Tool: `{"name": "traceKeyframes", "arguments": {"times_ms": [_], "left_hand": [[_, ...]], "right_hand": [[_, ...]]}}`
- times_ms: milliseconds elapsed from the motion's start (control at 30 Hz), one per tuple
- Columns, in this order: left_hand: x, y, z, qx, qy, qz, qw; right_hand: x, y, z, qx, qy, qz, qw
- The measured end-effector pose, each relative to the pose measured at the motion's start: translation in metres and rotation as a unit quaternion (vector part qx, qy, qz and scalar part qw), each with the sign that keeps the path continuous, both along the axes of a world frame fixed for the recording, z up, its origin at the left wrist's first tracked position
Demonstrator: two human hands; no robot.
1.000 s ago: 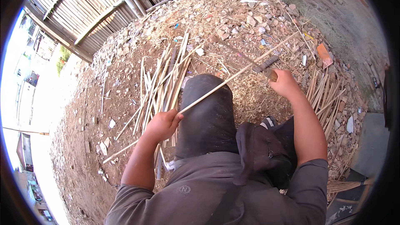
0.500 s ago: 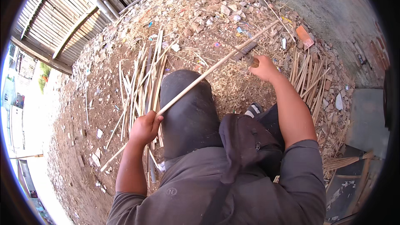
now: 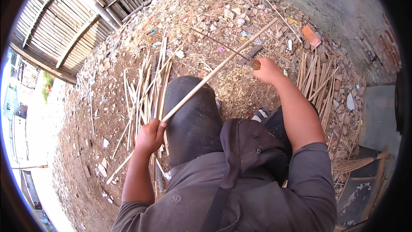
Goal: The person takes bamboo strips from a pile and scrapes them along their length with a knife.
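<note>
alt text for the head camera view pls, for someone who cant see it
A person's left hand holds a long pale stick slanting over the left knee, while the right hand grips a knife whose thin blade crosses the stick in view. Piles of strips lie on littered ground on both sides.

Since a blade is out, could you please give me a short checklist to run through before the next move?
1. Left hand closed around the pale stick: ok.
2. Right hand holding the knife by its handle: ok.
3. Left hand away from the blade: ok, well down the stick.
4. Blade touching the stick: cannot tell; they cross in this view.
5. Stick clear of the left knee: cannot tell; it passes over it.
</note>
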State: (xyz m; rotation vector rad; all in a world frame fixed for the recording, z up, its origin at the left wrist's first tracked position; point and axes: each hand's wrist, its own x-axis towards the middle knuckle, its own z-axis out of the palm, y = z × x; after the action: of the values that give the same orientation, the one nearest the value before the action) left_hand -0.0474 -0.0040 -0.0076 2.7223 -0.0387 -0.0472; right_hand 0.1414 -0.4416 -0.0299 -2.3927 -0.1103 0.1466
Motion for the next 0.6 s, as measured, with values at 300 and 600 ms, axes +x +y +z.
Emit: {"name": "traceKeyframes", "arguments": {"times_ms": [300, 600], "left_hand": [[-0.002, 0.000, 0.008, 0.030, 0.002, 0.004, 1.000], [0.002, 0.001, 0.034, -0.056, 0.144, 0.011, 0.988]], "right_hand": [[0.002, -0.005, -0.004, -0.057, -0.026, 0.040, 0.997], [0.006, -0.029, 0.007, -0.020, 0.000, -0.058, 0.998]]}}
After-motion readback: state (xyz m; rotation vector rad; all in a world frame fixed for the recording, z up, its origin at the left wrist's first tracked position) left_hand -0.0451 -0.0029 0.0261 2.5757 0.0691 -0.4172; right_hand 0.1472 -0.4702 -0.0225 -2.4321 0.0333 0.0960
